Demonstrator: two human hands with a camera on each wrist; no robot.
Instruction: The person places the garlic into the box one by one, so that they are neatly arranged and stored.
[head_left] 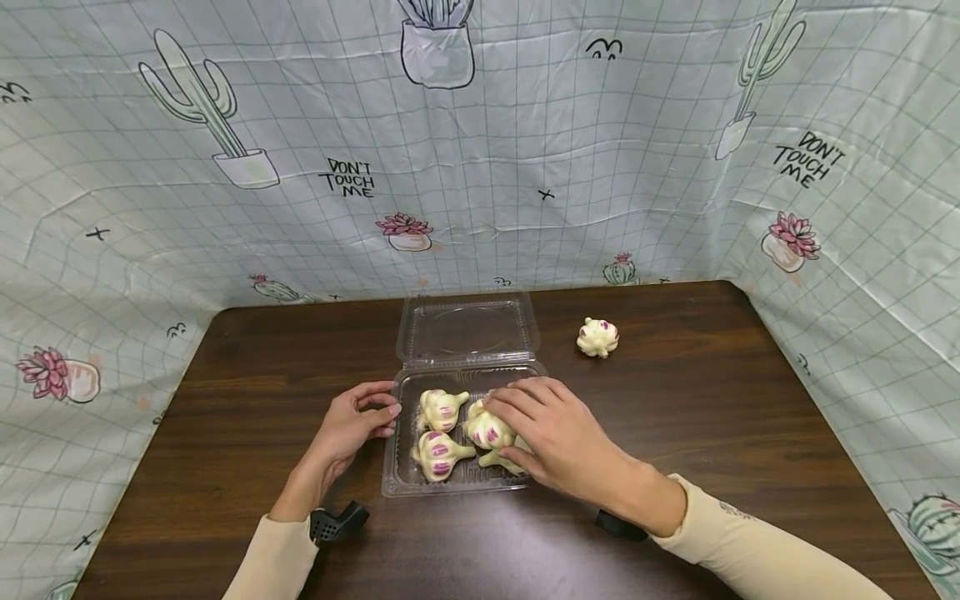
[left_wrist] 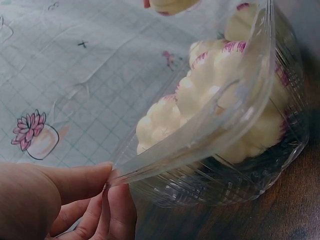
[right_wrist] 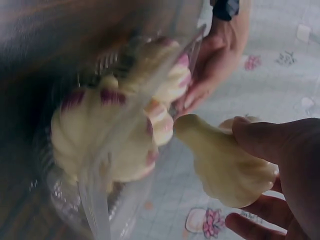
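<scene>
A clear plastic clamshell box lies with its lid folded back, several cream garlic bulbs with purple streaks inside its base. My left hand pinches the left rim of the box between thumb and fingers, as the left wrist view shows close up. Over the right half of the base, my right hand grips another garlic bulb, its stem pointing away from the palm in the right wrist view. In the head view this bulb overlaps a lower one, partly hidden by the right hand.
One more garlic bulb sits on the dark wooden table, to the right of the open lid. A cloth printed with cacti hangs behind the table and along both sides.
</scene>
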